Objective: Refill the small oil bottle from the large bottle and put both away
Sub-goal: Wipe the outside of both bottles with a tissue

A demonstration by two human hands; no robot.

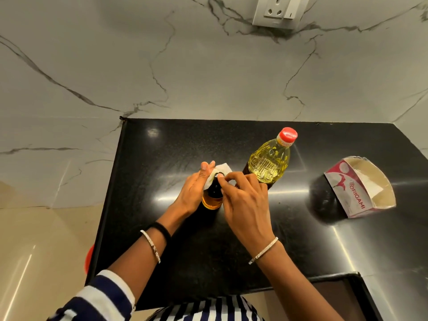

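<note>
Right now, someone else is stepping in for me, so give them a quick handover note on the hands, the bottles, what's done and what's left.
Left hand: gripping the small bottle with a white tissue against its neck.
Right hand: fingers at the small bottle's dark cap.
Large bottle: upright on the black counter, just right of the small one, red cap on, mostly full.
Tissue box: open, at the far right.
Done, it seems: pouring; the small bottle holds oil.
Left: finish wiping and capping, then put both bottles away.

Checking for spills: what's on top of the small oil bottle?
A white tissue lies beside the small oil bottle's dark top, both hands' fingertips there. The opening itself is covered.
</note>
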